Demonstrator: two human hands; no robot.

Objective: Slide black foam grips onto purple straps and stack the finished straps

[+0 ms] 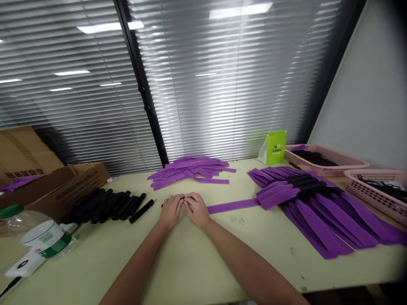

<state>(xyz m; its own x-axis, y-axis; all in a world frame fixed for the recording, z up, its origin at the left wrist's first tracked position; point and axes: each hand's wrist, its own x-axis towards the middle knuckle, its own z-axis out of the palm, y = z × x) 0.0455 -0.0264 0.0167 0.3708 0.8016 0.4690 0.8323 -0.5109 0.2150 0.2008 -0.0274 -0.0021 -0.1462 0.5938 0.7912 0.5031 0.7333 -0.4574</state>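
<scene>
My left hand (171,210) and my right hand (197,210) meet at mid-table, fingertips pinched together. Out of my right hand a flat purple strap (233,206) runs rightward along the table to the finished-looking bundle of purple straps with black middles (305,186). Both hands are closed. A small dark end pokes out left of my left hand, apparently a black foam tube mostly hidden under the fingers. Left of my hands lies a single black foam tube (141,211), beside a pile of such tubes (110,204). Beyond my hands is a heap of loose purple straps (190,170).
A cardboard box (81,186) stands at the left, with a clear green-capped bottle (44,233) and a white device (25,262) in front. At the back right are a green pouch (276,147) and two pink baskets (333,170) holding black items. Window blinds (222,106) rise behind.
</scene>
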